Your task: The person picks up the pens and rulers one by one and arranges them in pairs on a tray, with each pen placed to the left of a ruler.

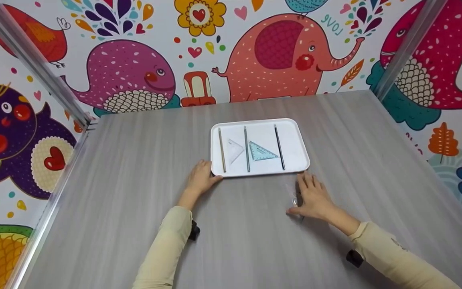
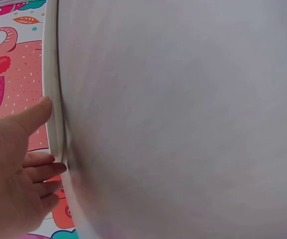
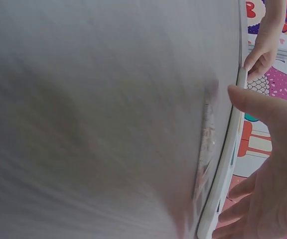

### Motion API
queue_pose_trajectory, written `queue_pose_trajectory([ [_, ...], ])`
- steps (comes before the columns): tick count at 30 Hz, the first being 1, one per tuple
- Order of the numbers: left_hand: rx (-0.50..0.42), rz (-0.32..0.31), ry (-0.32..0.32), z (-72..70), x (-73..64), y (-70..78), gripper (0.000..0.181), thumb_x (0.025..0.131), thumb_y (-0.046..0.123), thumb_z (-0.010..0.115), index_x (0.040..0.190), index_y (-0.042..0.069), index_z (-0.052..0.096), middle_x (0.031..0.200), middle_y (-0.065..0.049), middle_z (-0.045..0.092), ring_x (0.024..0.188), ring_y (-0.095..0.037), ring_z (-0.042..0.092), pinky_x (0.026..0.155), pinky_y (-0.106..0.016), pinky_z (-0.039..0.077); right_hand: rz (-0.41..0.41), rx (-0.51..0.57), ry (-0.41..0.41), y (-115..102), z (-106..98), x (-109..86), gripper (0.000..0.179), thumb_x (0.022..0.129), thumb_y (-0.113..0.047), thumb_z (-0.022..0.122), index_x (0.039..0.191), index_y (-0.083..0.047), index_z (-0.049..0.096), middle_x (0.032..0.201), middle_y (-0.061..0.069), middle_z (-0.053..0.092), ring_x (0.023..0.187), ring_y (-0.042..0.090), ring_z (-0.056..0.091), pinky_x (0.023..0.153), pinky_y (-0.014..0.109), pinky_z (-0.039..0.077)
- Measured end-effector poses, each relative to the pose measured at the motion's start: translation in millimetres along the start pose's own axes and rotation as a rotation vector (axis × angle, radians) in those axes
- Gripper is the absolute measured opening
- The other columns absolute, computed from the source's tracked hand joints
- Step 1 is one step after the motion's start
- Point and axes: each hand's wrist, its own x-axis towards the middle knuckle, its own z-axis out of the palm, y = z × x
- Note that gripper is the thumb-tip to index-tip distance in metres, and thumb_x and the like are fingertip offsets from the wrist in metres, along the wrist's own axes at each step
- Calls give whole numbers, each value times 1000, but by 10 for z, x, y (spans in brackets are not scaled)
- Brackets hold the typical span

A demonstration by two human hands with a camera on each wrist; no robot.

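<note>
A white tray holds three pencils: a gold pencil, a grey-green pencil and a black pencil. Between them lie a clear set square and a light-blue set square. My left hand pinches the tray's front left corner, thumb at the front rim and fingers along the side. Fingers spread, my right hand has its fingertips at the front right corner. Under its thumb side lies a transparent ruler with tick marks, partly hidden by the hand in the head view.
The grey wood-grain table extends around the tray. Walls printed with cartoon animals stand behind and at both sides, with metal corner posts. A black wrist camera sits beneath the right sleeve.
</note>
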Motion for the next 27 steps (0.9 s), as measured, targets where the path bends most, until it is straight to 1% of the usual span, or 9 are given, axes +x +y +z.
queue_pose_trajectory([
  [4, -1, -12, -7, 0, -3, -3, 47, 79, 30, 69, 109, -4, 56, 113, -21, 57, 114, -35, 47, 98, -43, 35, -2, 11, -2, 27, 14, -37, 99, 64, -41, 77, 133, 12, 30, 136, 35, 27, 123, 53, 26, 97, 62, 25],
  [7, 1, -29, -23, -2, -3, -2, 49, 80, 31, 68, 112, -4, 55, 118, -22, 55, 120, -35, 43, 102, -42, 32, -2, 31, 9, 39, 20, -61, 93, 65, -36, 77, 130, 13, 35, 133, 35, 32, 120, 51, 31, 95, 61, 30],
  [10, 6, -43, -35, -3, 1, -1, 50, 81, 31, 67, 114, -3, 55, 120, -22, 54, 120, -34, 42, 102, -42, 32, 6, 46, 20, 53, 26, -81, 87, 65, -34, 77, 128, 13, 39, 129, 34, 37, 117, 49, 35, 91, 61, 34],
  [13, 8, -45, -35, -4, 2, -1, 49, 81, 31, 67, 114, -3, 55, 120, -21, 54, 120, -34, 42, 102, -42, 32, 12, 46, 32, 72, 34, -92, 81, 64, -33, 76, 124, 11, 44, 124, 31, 42, 112, 47, 39, 86, 59, 38],
  [17, 11, -41, -32, 2, 5, -8, 49, 81, 31, 66, 113, -3, 55, 120, -22, 54, 121, -35, 42, 102, -43, 32, 14, 46, 58, 91, 44, -108, 74, 62, -32, 77, 117, 10, 51, 111, 26, 48, 100, 41, 44, 79, 54, 43],
  [20, 12, -45, -32, 6, 6, -9, 48, 81, 32, 67, 112, -3, 55, 120, -22, 54, 119, -34, 43, 101, -43, 33, 23, 53, 70, 97, 47, -123, 68, 62, -30, 77, 112, 9, 55, 102, 22, 49, 93, 36, 46, 75, 50, 44],
  [23, 17, -43, -29, 4, 6, -2, 48, 80, 32, 67, 111, -3, 55, 118, -22, 55, 117, -34, 45, 98, -44, 36, 34, 61, 68, 96, 30, -137, 63, 62, -27, 77, 110, 8, 57, 97, 18, 49, 90, 34, 46, 72, 49, 44],
  [27, 16, -43, -27, 1, 9, 7, 48, 80, 31, 68, 110, -3, 56, 116, -22, 55, 114, -35, 46, 97, -44, 37, 30, 67, 62, 97, -2, -151, 56, 62, -22, 78, 106, 6, 60, 93, 16, 51, 87, 34, 48, 68, 49, 44],
])
